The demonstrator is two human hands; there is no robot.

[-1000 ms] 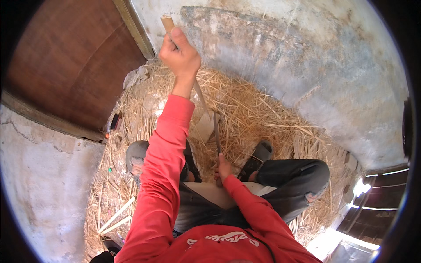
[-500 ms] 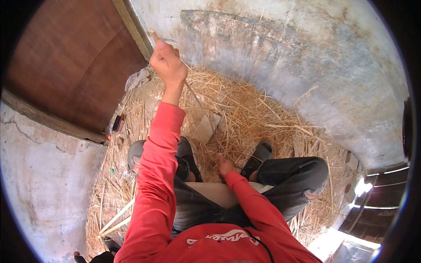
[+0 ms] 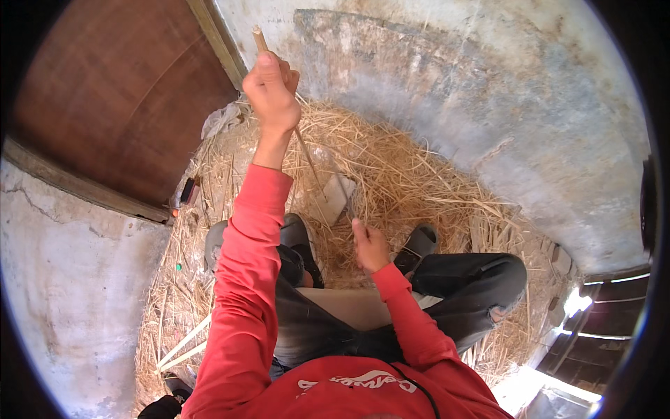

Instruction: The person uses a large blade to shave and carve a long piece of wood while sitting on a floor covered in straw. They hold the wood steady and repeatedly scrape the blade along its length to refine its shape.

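Note:
My left hand (image 3: 273, 94) is raised far out in front, its fingers wrapped round a thin wooden stick (image 3: 305, 151). The stick's pale cut end sticks out above the fist, and its length slants down toward a flat pale slab (image 3: 333, 201) on the straw. Lower and closer to my body, my right hand (image 3: 370, 246) is closed on what looks like a knife (image 3: 350, 205), with a thin grey blade pointing away from me. The fingers cover its handle. The blade is near the stick's lower end; whether they touch I cannot tell.
Straw and shavings (image 3: 398, 167) litter the floor between a stained wall (image 3: 453, 91) and a brown door panel (image 3: 118, 98). I sit on a low pale seat (image 3: 342, 307), feet in dark sandals. Split pale strips (image 3: 183, 346) lie at left, near another person's dark-clothed limb (image 3: 164, 406).
My right hand has moved forward and up, away from my lap, with the blade. My left hand has risen slightly, and the stick's top end now stands more upright.

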